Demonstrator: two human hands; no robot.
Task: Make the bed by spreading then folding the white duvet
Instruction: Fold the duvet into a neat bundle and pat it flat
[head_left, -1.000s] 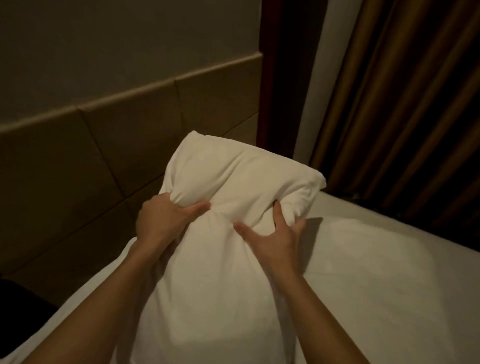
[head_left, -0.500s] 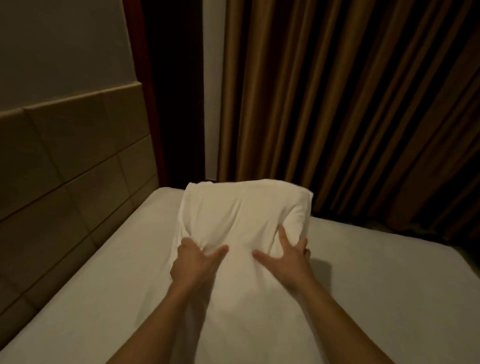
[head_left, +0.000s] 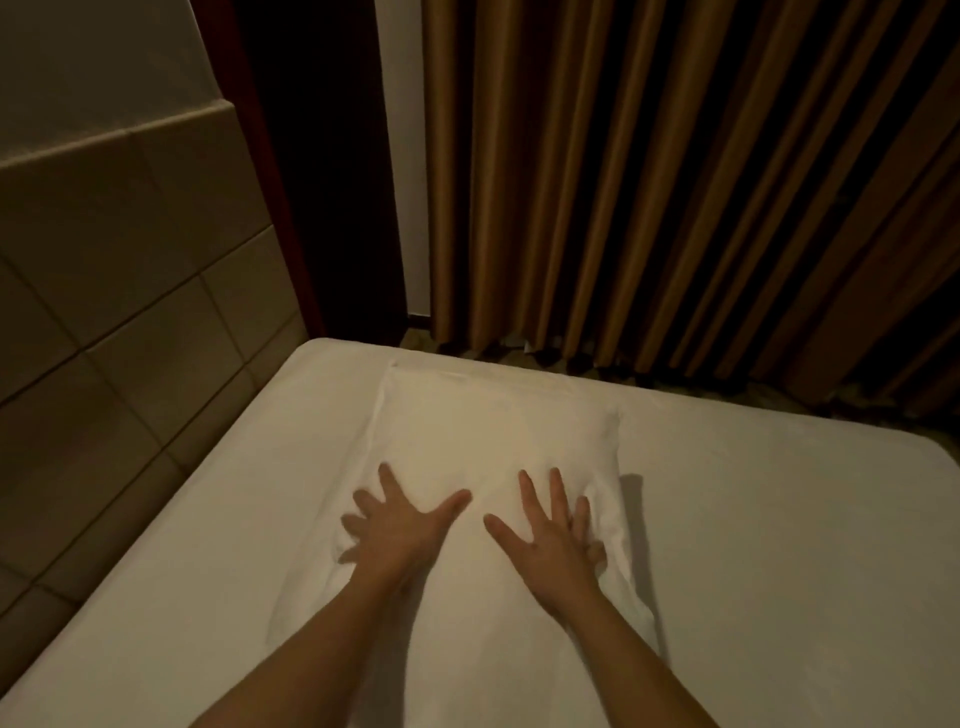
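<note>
A white pillow (head_left: 493, 436) lies flat on the bed's white sheet (head_left: 753, 519), near the far corner by the headboard. My left hand (head_left: 400, 530) rests palm down on the pillow's left part, fingers spread. My right hand (head_left: 550, 530) presses flat on its right part, fingers also apart. Neither hand grips the fabric. No duvet is in view.
A padded tan headboard (head_left: 119, 322) runs along the bed's left side. Brown pleated curtains (head_left: 675, 182) hang behind the far edge of the bed. A dark red frame (head_left: 270, 182) and a narrow strip of floor stand between them.
The pillow, held up by both hands before, now lies flat on the sheet. Both hands have let go and spread open on top of it.
</note>
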